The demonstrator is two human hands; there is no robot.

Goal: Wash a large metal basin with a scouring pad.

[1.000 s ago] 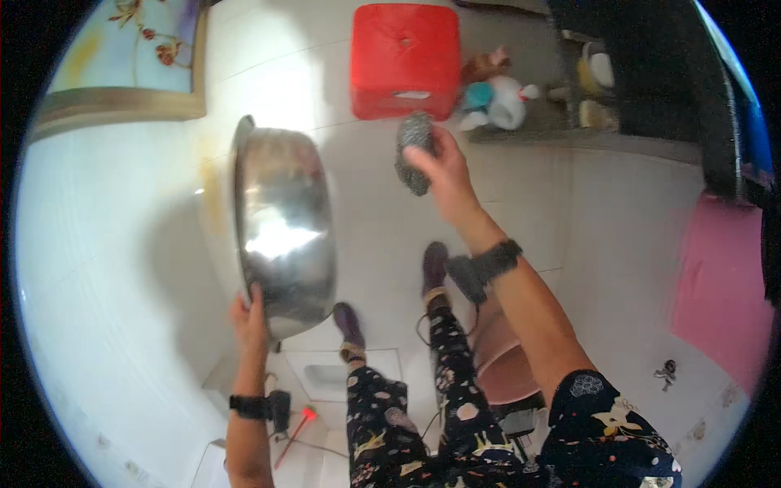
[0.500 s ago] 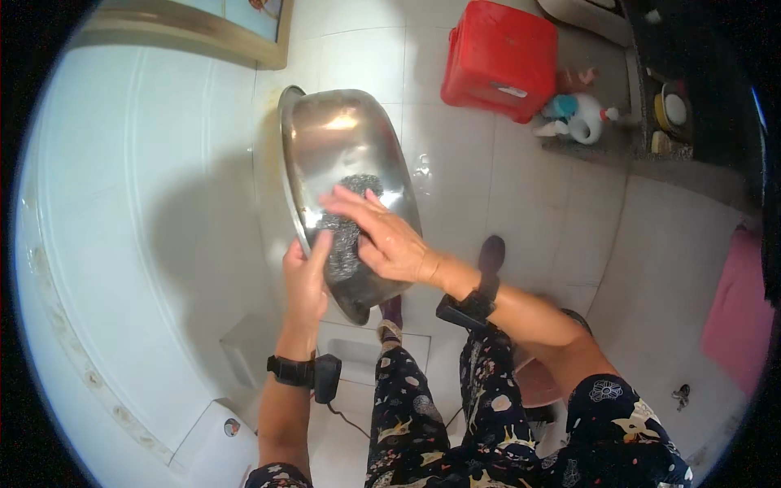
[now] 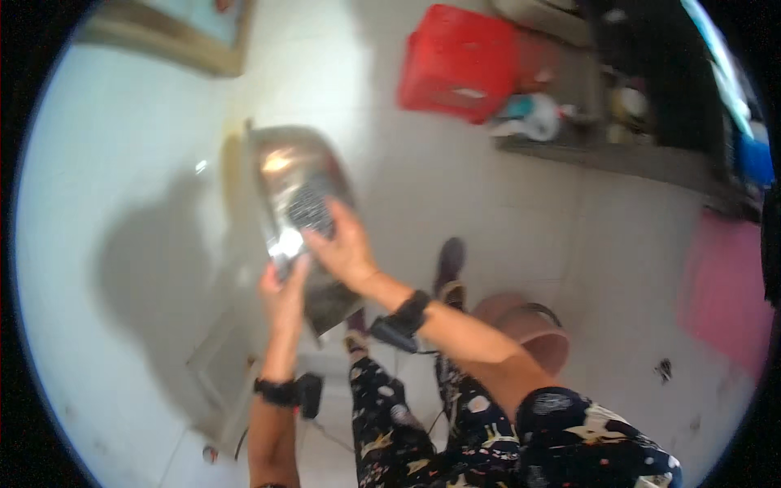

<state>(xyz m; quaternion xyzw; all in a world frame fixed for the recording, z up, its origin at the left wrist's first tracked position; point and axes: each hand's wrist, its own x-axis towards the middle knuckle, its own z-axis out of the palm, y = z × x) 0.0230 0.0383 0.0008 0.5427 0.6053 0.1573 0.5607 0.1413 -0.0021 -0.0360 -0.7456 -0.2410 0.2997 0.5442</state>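
A shiny steel basin [image 3: 283, 150] stands tipped on its side, its rim toward the left and its rounded outer side facing me. My left hand [image 3: 285, 294] grips it at the near part of the rim, thumb on the outside. Against the basin's wall is a grey steel wool scrubber [image 3: 311, 207], pressed there by the fingers of my right hand [image 3: 346, 250]. Motion blurs both hands somewhat, and part of the scrubber is hidden behind the right fingers.
A red plastic stool or box [image 3: 460, 61] stands at the far side, beside a white bottle [image 3: 541, 118] on a dark shelf [image 3: 602, 153]. A pinkish bucket [image 3: 549, 346] is near my legs. Pink cloth [image 3: 728, 285] hangs at the right. A wooden frame [image 3: 163, 42] is at the far left.
The view has shifted, so most things sit further left, and more of the bucket shows. My right hand has changed its pose on the scrubber, from fingers spread to fingers drawn in.
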